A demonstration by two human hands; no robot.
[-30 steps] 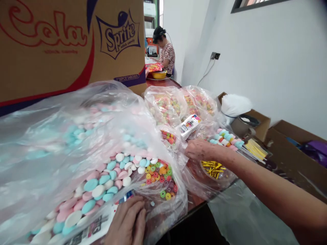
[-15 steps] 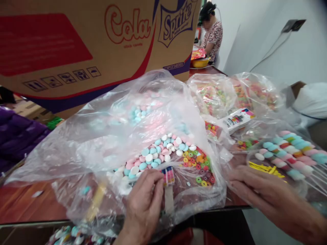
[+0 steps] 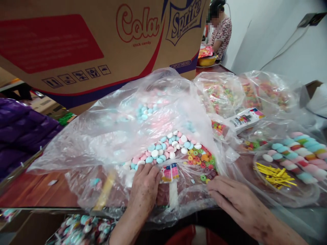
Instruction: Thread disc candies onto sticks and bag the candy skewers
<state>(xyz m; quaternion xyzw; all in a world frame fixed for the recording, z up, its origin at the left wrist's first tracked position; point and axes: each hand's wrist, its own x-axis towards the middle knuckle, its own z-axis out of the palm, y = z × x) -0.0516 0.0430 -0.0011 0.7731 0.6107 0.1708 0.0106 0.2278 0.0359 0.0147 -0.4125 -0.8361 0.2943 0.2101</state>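
Note:
My left hand (image 3: pixel 144 190) rests at the near edge of a heap of pink, blue and white candies (image 3: pixel 155 153). Its fingers stretch forward, slightly apart, with the tips partly hidden; nothing shows in them. Beside its thumb lies a small colourful printed label (image 3: pixel 170 172), with a pale strip (image 3: pixel 173 194) below it. My right hand (image 3: pixel 230 195) has its fingers pressed together at the corner of the gummy rings (image 3: pixel 201 160); what they hold, if anything, is hidden. Both candy kinds spill from a large clear plastic bag (image 3: pixel 76 136).
A big cardboard box (image 3: pixel 127 64) stands behind the bag. At right are yellow twist ties (image 3: pixel 276 175) in a round tray, marshmallow skewers (image 3: pixel 298 153), printed cards (image 3: pixel 246 119) and bagged gummies (image 3: pixel 222 92). An open carton (image 3: pixel 33 228) is below left. A person (image 3: pixel 221 30) sits beyond.
My right hand has moved left from beside the twist ties to the gummy rings. My left hand has shifted off the printed label towards the candies. The view has turned slightly left.

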